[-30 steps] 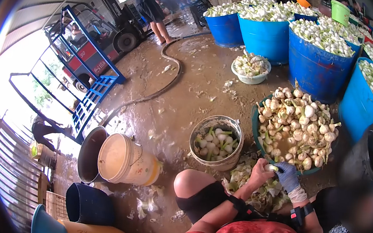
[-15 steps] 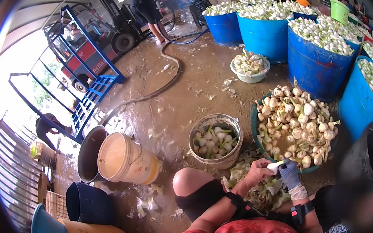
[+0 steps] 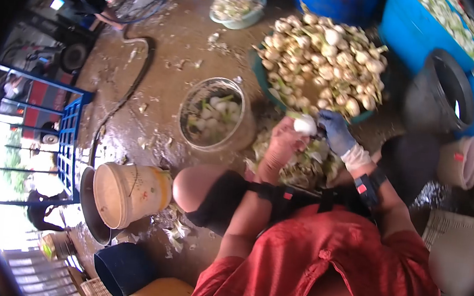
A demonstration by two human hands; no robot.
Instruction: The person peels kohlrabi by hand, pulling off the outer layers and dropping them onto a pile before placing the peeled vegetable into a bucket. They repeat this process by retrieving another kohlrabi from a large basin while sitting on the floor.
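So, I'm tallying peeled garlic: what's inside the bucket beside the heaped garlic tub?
Inside the bucket lie garlic bulbs, white with some green. The top ones hide the bottom and any bulbs beneath.

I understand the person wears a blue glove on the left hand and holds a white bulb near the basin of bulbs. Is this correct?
Not entirely: the head view shows the blue glove on the right hand; the left hand is bare. The white bulb is held near the basin of bulbs.

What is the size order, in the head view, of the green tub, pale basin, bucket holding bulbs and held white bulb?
Largest to smallest:
Green tub
Bucket holding bulbs
Pale basin; it stands farther away, so true size is unsure
Held white bulb
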